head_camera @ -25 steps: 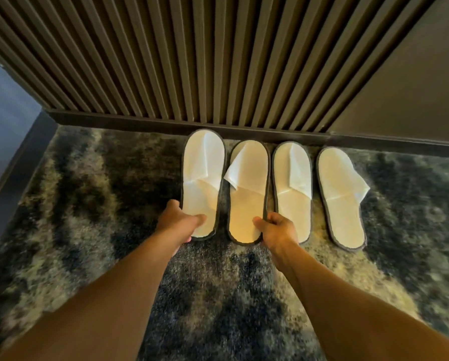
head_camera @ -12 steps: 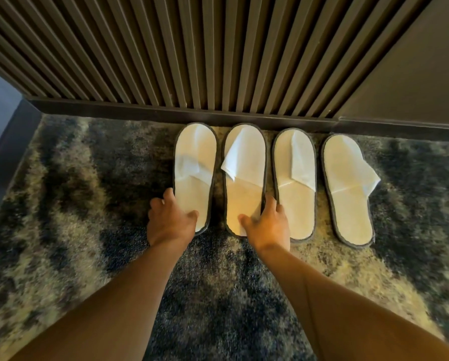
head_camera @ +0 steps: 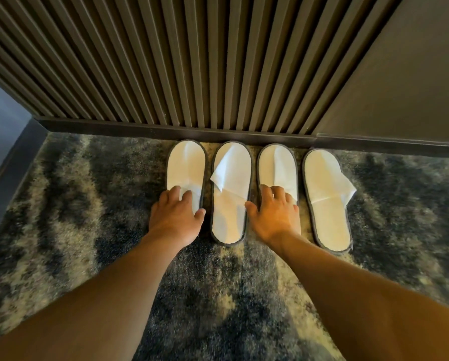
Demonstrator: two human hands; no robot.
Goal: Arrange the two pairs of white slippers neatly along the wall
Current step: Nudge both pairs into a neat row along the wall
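We look down at four white slippers lined up side by side on the mottled dark-and-beige carpet (head_camera: 75,204), toes pointing at the dark baseboard (head_camera: 166,131) under the ribbed wood-slat wall (head_camera: 192,61). The toes of the three on the left sit right at the baseboard; the far-right slipper (head_camera: 324,201) lies a touch farther back and angles slightly, its heel swung outward to the right. Each slipper has a grey trim around the sole.

Our left hand (head_camera: 175,217) lies flat, palm down and fingers spread, over the heel half of the far-left slipper (head_camera: 185,165); the fingertips rest on the edge of its white upper and the thumb reaches toward the gap beside the next slipper. It presses rather than grips, with nothing closed inside it.

Our right hand (head_camera: 275,214) is likewise open and flat, fingers splayed, covering the heel half of the third slipper (head_camera: 276,165), with its thumb touching the right edge of the second slipper (head_camera: 231,204). It holds nothing either.

The second slipper lies untouched by any palm, its upper folded over into a loose triangular flap at the left side. The far-right slipper's upper juts out past its right edge in a similar point.

A smooth dark panel (head_camera: 400,87) continues the wall to the right of the slats.
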